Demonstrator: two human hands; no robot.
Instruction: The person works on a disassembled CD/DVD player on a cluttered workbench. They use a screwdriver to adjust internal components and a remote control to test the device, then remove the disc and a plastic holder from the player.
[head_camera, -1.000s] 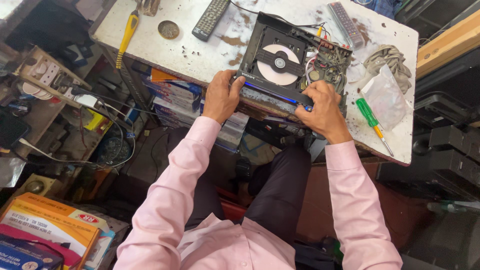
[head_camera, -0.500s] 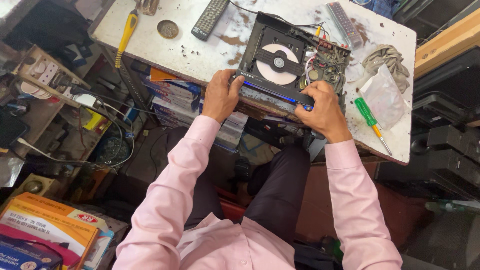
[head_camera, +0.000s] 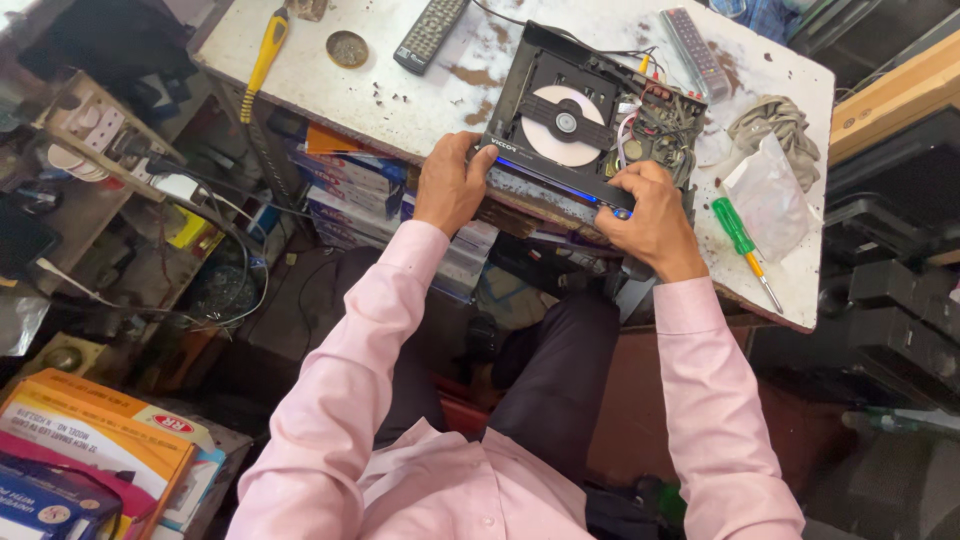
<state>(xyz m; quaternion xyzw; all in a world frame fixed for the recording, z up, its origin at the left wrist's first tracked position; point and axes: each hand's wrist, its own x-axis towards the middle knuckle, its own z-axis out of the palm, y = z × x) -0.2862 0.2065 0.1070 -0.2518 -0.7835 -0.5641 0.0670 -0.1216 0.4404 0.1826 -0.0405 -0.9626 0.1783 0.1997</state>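
Black disc player (head_camera: 590, 130) – lid off, white disc, table edge

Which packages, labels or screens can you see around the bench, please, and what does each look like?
Orange cardboard box: floor, lower left; flat, rectangular, small red oval label.
Blue-and-pink box: bottom-left corner, partly cut off.
Stacked flat boxes: shelf under the white table; blue, orange, white.
Clear plastic bag: table's right end, crumpled.

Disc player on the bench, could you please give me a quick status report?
Left hand and right hand grip disc player front edge. Cover off, disc visible. Green screwdriver lies right, apart.
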